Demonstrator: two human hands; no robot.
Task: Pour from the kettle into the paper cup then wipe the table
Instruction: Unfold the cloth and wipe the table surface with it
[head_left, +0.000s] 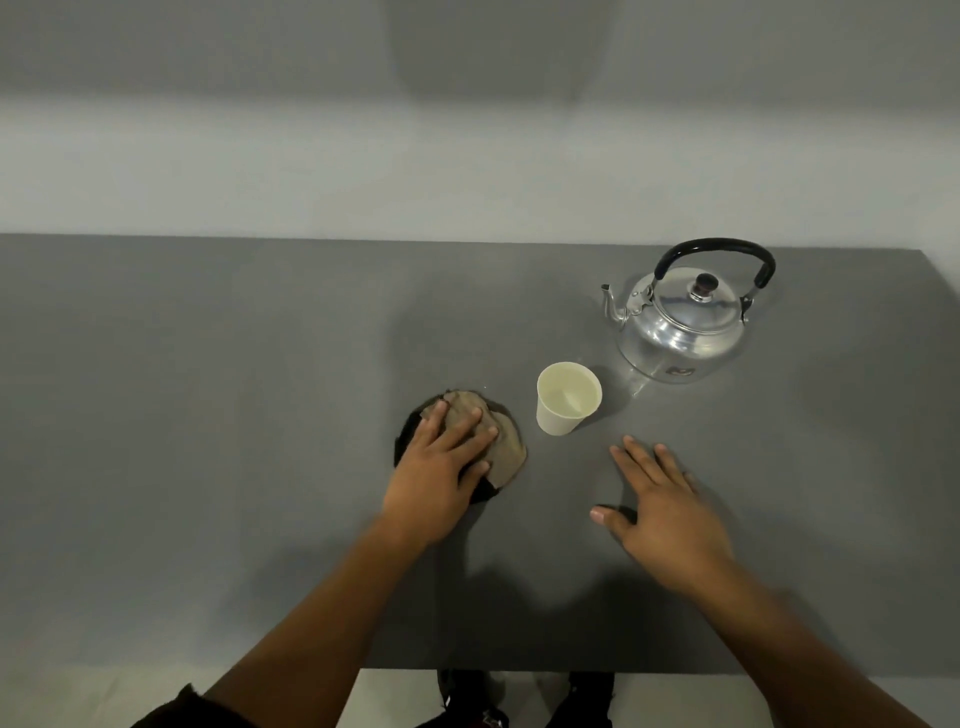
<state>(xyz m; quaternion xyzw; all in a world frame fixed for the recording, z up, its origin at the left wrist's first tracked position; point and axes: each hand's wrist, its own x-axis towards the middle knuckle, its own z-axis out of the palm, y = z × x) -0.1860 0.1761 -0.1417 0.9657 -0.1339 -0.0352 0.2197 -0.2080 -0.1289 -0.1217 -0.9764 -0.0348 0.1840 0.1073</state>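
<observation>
The kettle (680, 325) stands upright on the grey table (208, 415), beyond the cup (567, 397) and to its right, close to it but not touching; its spout points left, its black handle arches over the lid, and the lid with its dark knob is on. From your head camera, the only view here, the cup sits upright just in front of the spout side of the kettle, white paper, with pale liquid showing inside it, filled partway. Just left of the cup, apart from it by a narrow strip of bare table, lies the cloth (501, 441), a crumpled tan rag with darker parts at its near and left edges. Your left hand (441, 467) lies on top of that cloth, palm down, fingers spread and extended over the fabric rather than curled around it, so it is pressing on the rag, not clutching it; the thumb reaches toward the cup side. Your right hand (662, 504) is in front of the cup and a little to its right, flat and empty, palm down with fingers stretched out toward the cup and kettle and the thumb held out to the left; whether it rests on the table or hangs just above it cannot be told, though a shadow shows under the thumb. Both forearms reach in from the near edge of the table, and a dark sleeve (197, 709) shows on the left arm.
</observation>
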